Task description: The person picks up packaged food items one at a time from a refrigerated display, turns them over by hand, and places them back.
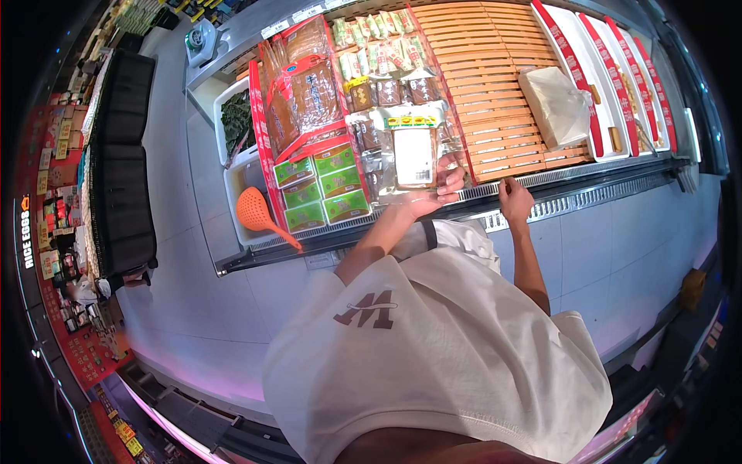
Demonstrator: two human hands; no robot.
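Observation:
My left hand holds a clear vacuum-sealed food package by its lower right side. A white label with a printed code faces up on the package, and brown food shows around it. Beneath it lie several small packs of brown dried tofu, partly hidden by the held package. My right hand is at the front edge of the display case, its fingers curled with nothing visible in them. Close to its left, the slatted wooden rack reaches the vented metal rim.
Green boxes and flat brown packs lie left of my left hand. An orange slotted ladle rests across a white tub, its handle over the front edge. A bag-wrapped block and white trays stand to the right.

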